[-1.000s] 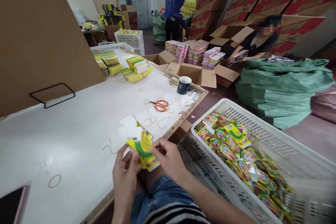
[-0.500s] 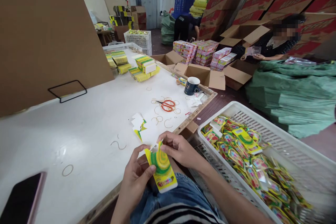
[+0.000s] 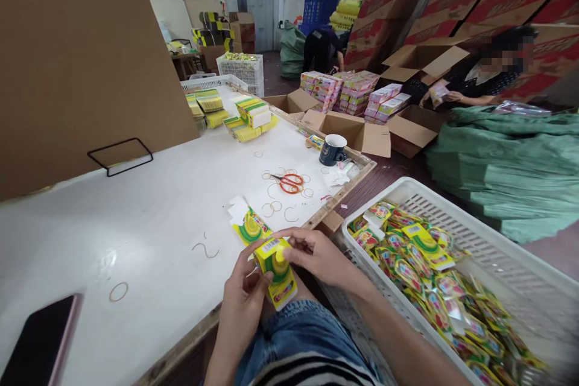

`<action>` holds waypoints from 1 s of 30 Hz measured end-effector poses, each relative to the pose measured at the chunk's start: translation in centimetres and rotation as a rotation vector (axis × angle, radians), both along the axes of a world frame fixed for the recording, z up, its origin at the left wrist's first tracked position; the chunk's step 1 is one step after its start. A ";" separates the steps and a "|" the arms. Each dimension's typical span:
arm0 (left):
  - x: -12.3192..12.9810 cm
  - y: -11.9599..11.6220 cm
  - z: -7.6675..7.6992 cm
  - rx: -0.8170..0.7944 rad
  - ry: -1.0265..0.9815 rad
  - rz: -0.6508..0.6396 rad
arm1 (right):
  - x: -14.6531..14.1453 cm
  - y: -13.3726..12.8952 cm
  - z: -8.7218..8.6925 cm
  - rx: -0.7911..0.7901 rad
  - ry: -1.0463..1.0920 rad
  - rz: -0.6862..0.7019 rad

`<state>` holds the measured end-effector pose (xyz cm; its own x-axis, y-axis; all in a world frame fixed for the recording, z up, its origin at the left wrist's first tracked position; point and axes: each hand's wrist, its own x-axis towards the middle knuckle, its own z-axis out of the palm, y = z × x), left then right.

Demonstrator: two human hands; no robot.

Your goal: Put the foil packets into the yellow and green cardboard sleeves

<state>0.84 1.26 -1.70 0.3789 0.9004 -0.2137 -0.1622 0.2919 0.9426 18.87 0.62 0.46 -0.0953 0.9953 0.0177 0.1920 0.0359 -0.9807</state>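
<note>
Between my two hands is a small yellow and green carton [image 3: 284,288] with a swirl print, held over my lap at the table's edge. My left hand [image 3: 244,295] grips its left side, thumb on the front. My right hand [image 3: 312,255] has its thumb on the upper right of the front and its fingers along the top edge. A panel with a barcode shows at the carton's top. Just beyond, another printed carton [image 3: 250,224] with white flaps lies on the white table [image 3: 158,223], partly hidden by my hands.
Orange-handled scissors [image 3: 289,183] lie among loose rubber bands. A dark mug [image 3: 333,149] stands near the wooden table edge, a phone [image 3: 38,338] at the near left. At right, a white crate [image 3: 409,187] holds many small packets. Carton stacks [image 3: 251,117] sit farther back; two people work beyond.
The carton's raised top has folded down, so a barcode panel now faces me. My right hand has moved over its upper front. More of the carton on the table shows.
</note>
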 end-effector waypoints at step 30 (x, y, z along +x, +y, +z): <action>-0.4 2.9 -5.9 0.453 0.636 0.156 | 1.3 1.7 -2.8 0.143 -0.901 -0.474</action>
<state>0.44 4.17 -7.63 0.1693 0.9842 0.0527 0.4394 -0.1232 0.8898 20.21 2.31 -2.34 0.2705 0.9282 0.2556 0.8793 -0.1300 -0.4582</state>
